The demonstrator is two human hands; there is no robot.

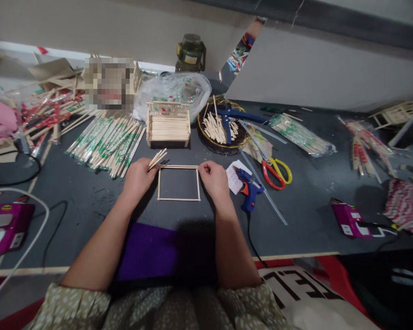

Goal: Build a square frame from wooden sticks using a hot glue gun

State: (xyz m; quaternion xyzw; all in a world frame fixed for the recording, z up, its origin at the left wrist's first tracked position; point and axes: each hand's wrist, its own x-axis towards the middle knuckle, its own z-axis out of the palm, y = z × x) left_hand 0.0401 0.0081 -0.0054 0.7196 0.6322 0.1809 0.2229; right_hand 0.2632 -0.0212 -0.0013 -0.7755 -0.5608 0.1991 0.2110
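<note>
1. The left hand (140, 177) is closed on a small bunch of sticks (157, 159), whose ends point up and away; its fingertips are at the upper left corner of the frame.
2. The right hand (215, 179) has its fingers curled at the upper right corner; whether it pinches the wood or only touches it, I cannot tell.
3. The rectangular stick frame (179, 199) lies flat on the dark table (306, 206), between the two hands, with two sticks side by side along its far edge.
4. Beyond the frame stands a small wooden bench (168, 130), with wrapped chopsticks (105, 142) piled to its left.
5. Right of the bench, a basket (223, 146) holds short sticks (213, 127).
6. A blue glue gun (250, 196) lies near the right hand, partly over white paper (232, 180); scissors (278, 174) with red and yellow handles lie farther right.
</note>
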